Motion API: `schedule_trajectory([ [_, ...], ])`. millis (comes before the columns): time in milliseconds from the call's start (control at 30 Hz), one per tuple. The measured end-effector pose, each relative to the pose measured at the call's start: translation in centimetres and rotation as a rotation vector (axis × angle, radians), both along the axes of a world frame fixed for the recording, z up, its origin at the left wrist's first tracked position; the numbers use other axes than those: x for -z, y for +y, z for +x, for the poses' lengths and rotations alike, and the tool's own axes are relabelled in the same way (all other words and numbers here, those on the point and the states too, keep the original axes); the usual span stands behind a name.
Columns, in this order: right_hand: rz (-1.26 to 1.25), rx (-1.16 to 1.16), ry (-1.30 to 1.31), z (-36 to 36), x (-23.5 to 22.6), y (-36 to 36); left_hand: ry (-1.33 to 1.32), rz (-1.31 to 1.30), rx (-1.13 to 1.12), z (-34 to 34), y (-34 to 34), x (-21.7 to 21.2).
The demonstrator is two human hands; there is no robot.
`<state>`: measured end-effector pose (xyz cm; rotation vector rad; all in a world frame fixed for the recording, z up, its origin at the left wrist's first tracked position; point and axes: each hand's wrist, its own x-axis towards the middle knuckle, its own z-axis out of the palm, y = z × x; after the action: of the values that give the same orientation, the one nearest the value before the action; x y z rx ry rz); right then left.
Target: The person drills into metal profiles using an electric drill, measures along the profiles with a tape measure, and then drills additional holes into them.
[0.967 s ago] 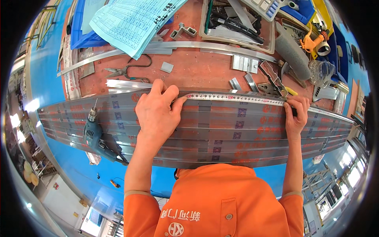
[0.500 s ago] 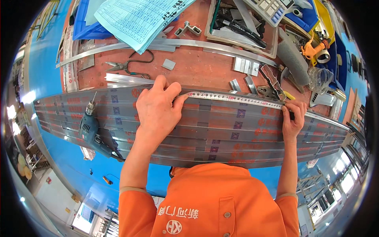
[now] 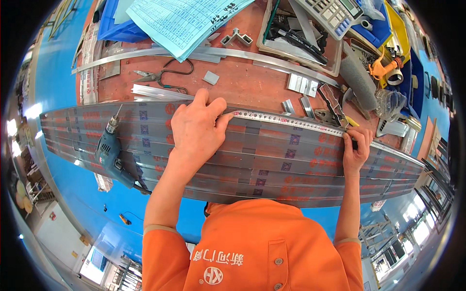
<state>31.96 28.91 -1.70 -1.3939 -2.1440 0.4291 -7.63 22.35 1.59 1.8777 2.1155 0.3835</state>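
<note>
A white tape measure blade (image 3: 290,121) lies stretched along the far edge of several dark grey film-wrapped profiles (image 3: 233,165), which are laid side by side across the bench. My left hand (image 3: 200,127) is closed at the blade's left part, thumb and fingers pinching it against the edge. Over to the right, my right hand (image 3: 357,145) has curled fingers gripping the same blade, which continues past it toward the right end. The tape's case cannot be made out. A teal power drill (image 3: 109,149) with a bit rests on the profiles, left of my left hand.
Scissors (image 3: 154,77), a small metal plate (image 3: 210,77) and pliers (image 3: 326,115) lie on the red bench (image 3: 242,89). Behind are blue paper sheets (image 3: 182,24), a tool tray (image 3: 297,57), a calculator (image 3: 335,17) and an orange-handled tool (image 3: 383,67).
The whole view has shifted slightly. Both hands keep their hold on the tape blade, and the tape and profiles lie as before.
</note>
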Motion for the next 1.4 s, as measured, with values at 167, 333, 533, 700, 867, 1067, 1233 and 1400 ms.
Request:
schedule_trajectory([
  [167, 0.004, -0.001, 0.003, -0.1, -0.1, 0.0, 0.003, -0.009, -0.002, 0.0, 0.0, -0.1],
  [333, 0.019, -0.003, 0.009, -0.1, -0.2, 0.0, 0.020, -0.039, -0.001, 0.0, -0.1, -0.2],
  [533, 0.043, -0.002, 0.022, -0.2, -0.2, 0.0, 0.022, -0.033, -0.017, 0.1, -0.1, -0.3],
  [700, 0.056, -0.008, 0.030, -0.2, -0.1, -0.2, 0.019, 0.006, -0.031, 0.2, -0.3, -0.2],
  [867, 0.064, -0.014, 0.037, -0.4, 0.1, -0.2, 0.027, -0.026, -0.040, -0.1, -0.5, -0.1],
  [1067, 0.117, 0.010, 0.036, 0.5, -0.4, -0.3, 0.018, -0.042, -0.042, 0.5, -0.1, 0.0],
  [1233, 0.287, -0.061, -0.120, 1.1, 1.2, -0.5, -0.238, -0.086, 0.001, -0.3, 0.0, -0.3],
  [1400, 0.244, -0.116, -0.160, 7.4, -1.4, -3.3, -0.643, -0.181, 0.115, 2.0, -3.2, -3.1],
])
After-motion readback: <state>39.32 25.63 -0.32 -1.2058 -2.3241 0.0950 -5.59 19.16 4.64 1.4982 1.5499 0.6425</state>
